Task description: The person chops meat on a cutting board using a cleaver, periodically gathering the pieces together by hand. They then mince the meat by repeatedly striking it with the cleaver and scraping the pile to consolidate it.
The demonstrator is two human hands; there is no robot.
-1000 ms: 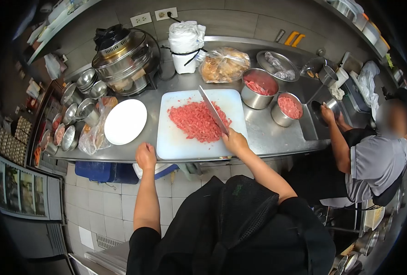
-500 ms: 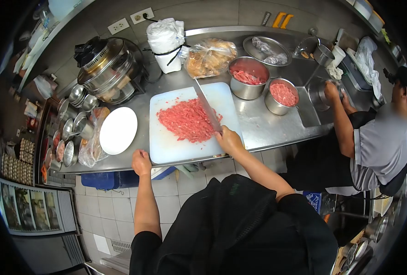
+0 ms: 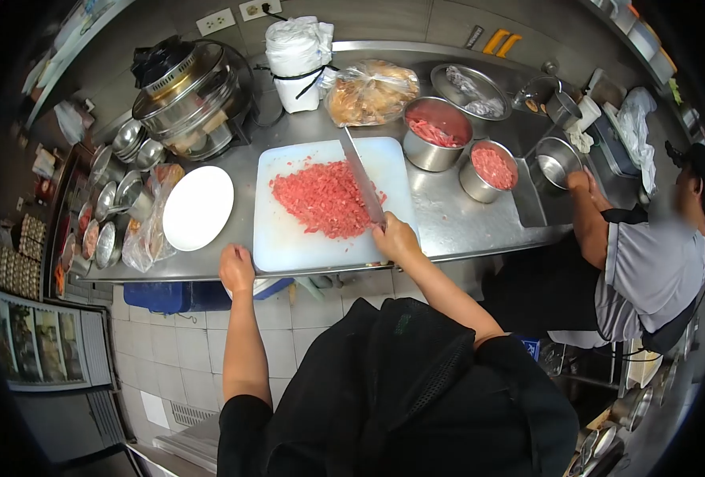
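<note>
the right hand [image 3: 395, 238] is clamped on the cleaver [image 3: 363, 176], mincing meat [image 3: 323, 198] on the board [image 3: 289, 238]; left hand [image 3: 236, 269] fisted, empty, at the counter edge. next chop likely needs regathering the pile.

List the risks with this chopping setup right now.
1. The white cutting board sits close to the steel counter's front edge; hard chopping might nudge it off.
2. The left hand rests at that edge, not steadying the board.
3. The right hand holds the long cleaver over loose red minced meat, which could scatter off the board.
</note>
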